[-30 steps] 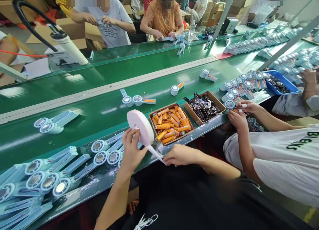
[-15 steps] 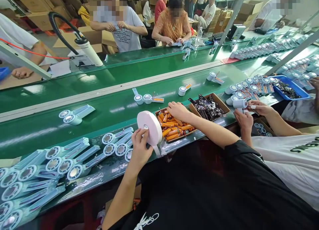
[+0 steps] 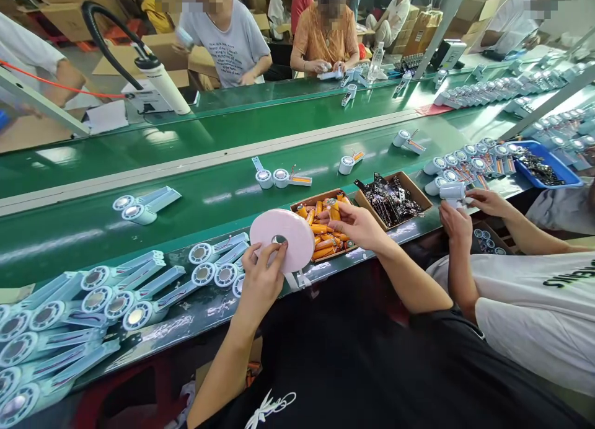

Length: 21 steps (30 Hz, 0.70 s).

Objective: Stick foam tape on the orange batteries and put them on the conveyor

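"Fingers (image 3: 266, 253), left hand (image 3: 261, 280)?"
"Gripping white tape roll (image 3: 300, 246) at its centre hole, loose strip (image 3: 292, 281) down at table (image 3: 186, 322) edge."
"Right hand (image 3: 357, 225)?"
"Pinched on one orange battery (image 3: 333, 211), over the battery box (image 3: 337, 254)."
"Box where?"
"On table, just right of roll, next to dark-parts box (image 3: 417, 191). Pale blue units (image 3: 137, 316) lie left."
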### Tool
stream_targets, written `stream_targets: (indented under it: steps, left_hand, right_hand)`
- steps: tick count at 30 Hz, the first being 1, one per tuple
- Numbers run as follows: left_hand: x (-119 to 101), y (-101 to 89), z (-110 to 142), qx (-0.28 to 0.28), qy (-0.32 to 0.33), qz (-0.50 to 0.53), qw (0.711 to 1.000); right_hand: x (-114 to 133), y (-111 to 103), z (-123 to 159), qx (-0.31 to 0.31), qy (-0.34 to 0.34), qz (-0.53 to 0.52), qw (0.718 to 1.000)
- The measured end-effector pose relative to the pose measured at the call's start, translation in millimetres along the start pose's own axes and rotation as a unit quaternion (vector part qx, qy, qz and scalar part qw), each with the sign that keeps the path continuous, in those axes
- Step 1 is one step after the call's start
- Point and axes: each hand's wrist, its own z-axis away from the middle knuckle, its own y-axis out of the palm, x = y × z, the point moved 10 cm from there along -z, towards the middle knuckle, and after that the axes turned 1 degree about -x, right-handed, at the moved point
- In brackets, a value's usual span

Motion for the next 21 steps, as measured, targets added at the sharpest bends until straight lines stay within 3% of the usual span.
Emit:
stream_targets:
  steps: [3, 10, 13, 16, 19, 21]
  left_hand:
    - [-4, -2.1, -2, 0.008, 0.002, -0.012, 1.000]
    - [-8, -3.2, -6, 0.024, 0.036, -0.048, 0.998]
    - [-9, -7.1, -12, 0.022, 0.048, -0.049, 0.997]
    - [-16, -9.4, -14, -0.008, 0.036, -0.072, 0.997]
    - [-35, -3.0, -7, -0.049, 0.018, -0.075, 0.996]
    - [-49, 7.9, -1, -0.046, 0.022, -0.036, 0.998]
  right_hand:
    - [2, 17, 9, 0.038, 0.019, 0.025, 0.999]
    - [-11, 14, 11, 0.091, 0.046, 0.181, 0.978]
    - [-23, 19, 9, 0.105, 0.070, 0.143, 0.982]
    - [-35, 27, 8, 0.005, 0.060, -0.032, 0.998]
    - [-48, 13, 16, -0.180, 0.009, -0.208, 0.961]
    - [-50, -4, 14, -0.221, -0.002, -0.241, 0.945]
